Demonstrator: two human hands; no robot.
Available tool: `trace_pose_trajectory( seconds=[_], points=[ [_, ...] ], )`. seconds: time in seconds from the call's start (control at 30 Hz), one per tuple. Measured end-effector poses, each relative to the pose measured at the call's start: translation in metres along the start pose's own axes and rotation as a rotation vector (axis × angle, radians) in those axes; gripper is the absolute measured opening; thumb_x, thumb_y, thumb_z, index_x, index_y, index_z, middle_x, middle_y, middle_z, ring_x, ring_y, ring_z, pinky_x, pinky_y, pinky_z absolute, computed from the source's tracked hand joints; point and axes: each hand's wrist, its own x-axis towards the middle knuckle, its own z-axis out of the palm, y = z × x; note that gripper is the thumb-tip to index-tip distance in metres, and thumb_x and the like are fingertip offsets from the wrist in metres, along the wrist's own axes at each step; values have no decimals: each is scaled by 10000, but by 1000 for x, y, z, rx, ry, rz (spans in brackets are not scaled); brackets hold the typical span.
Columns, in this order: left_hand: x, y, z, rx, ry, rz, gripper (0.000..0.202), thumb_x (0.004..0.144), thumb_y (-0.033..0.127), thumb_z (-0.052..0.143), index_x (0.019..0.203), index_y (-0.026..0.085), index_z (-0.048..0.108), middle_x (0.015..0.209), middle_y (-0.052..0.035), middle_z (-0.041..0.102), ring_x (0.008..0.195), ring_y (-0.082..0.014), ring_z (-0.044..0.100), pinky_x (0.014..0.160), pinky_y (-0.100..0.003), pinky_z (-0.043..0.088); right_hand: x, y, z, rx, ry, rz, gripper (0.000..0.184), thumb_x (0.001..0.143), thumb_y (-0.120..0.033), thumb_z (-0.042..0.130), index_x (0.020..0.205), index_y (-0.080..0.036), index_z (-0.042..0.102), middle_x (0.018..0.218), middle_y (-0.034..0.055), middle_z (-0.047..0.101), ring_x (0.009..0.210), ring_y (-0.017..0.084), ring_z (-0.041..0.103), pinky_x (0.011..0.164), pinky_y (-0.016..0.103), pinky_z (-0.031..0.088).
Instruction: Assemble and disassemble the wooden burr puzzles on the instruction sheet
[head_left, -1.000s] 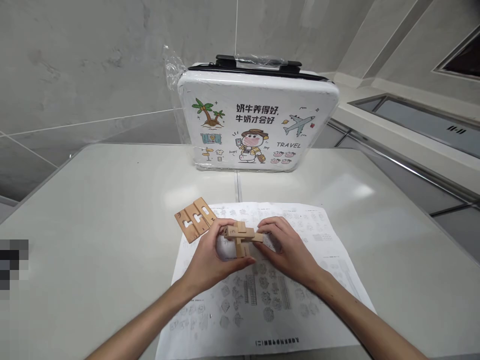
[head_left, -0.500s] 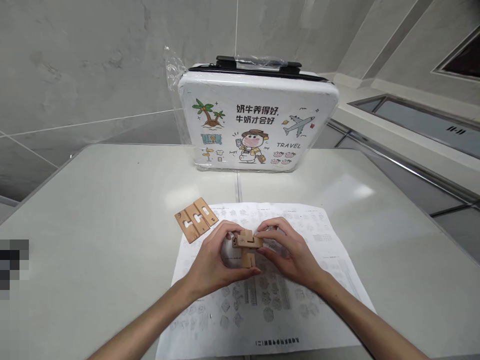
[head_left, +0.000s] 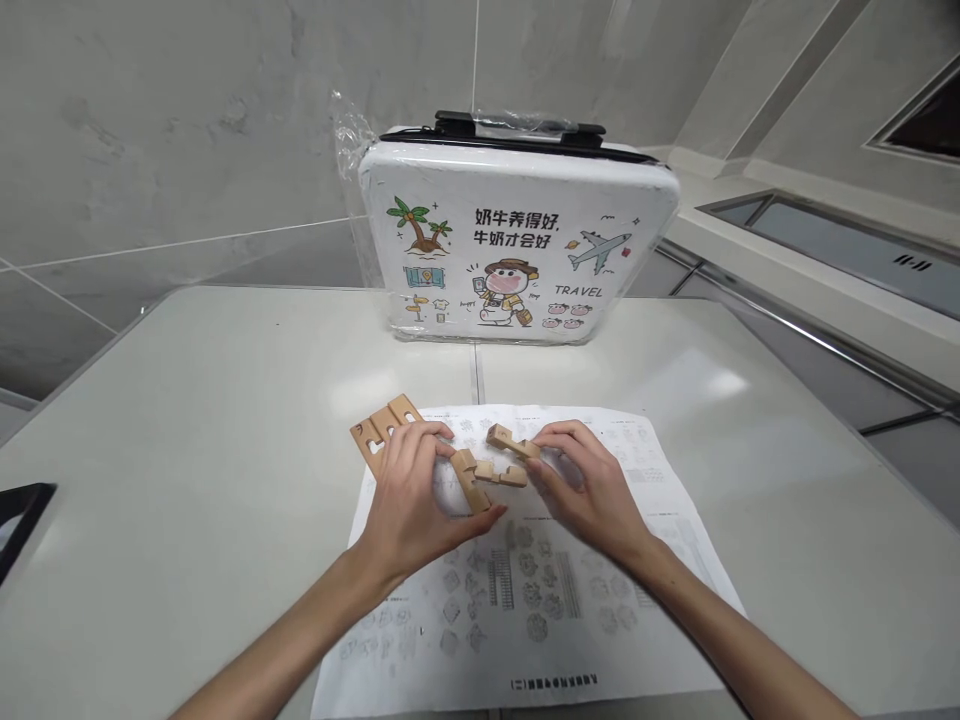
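Notched wooden puzzle pieces (head_left: 495, 465) lie apart on a printed instruction sheet (head_left: 540, 590). My left hand (head_left: 411, 500) curls its fingers and thumb round one long piece (head_left: 469, 482) at the left. My right hand (head_left: 581, 490) pinches another notched piece (head_left: 512, 441) by its right end, just above a third short piece (head_left: 504, 474). A set of flat slotted wooden pieces (head_left: 379, 430) rests side by side on the table, partly hidden behind my left hand.
A white child's suitcase (head_left: 517, 235) with cartoon travel pictures, wrapped in plastic, stands upright at the back of the white table (head_left: 187, 400). A dark flat object (head_left: 19, 510) pokes in at the left edge. A ledge and window frame run along the right.
The small interlocked wooden cross that both hands held has come apart into separate pieces on the sheet. My left hand has shifted left over the flat slotted pieces.
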Motion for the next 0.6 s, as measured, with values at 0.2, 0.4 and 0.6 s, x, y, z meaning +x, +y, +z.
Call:
trace_pose_trajectory(
  seconds=[0.2, 0.4, 0.6],
  points=[
    [-1, -1, -1, 232, -40, 64, 579, 763, 690, 789, 1009, 211, 578, 1201, -175, 662, 1174, -425, 575, 952, -596, 499, -1, 10, 4, -167, -16, -4, 143, 1076, -373, 603, 1095, -248, 668, 1139, 117, 666, 1051, 309, 640, 854, 487, 571],
    [-1, -1, 2, 255, -95, 72, 508, 811, 645, 779, 1006, 207, 611, 1228, -187, 670, 1249, -451, 557, 971, -607, 506, -2, 12, 4, -199, -48, -123, 51, 1025, -290, 642, 1049, -247, 631, 1131, 111, 666, 1047, 305, 636, 847, 474, 551],
    [-2, -4, 4, 200, -145, 103, 580, 829, 631, 800, 1167, 197, 615, 1229, -166, 688, 1181, -415, 598, 964, -593, 518, -2, 9, 4, -229, -131, -235, 129, 968, -227, 671, 1078, -246, 606, 1118, 100, 665, 1017, 293, 631, 815, 444, 528]
  ],
)
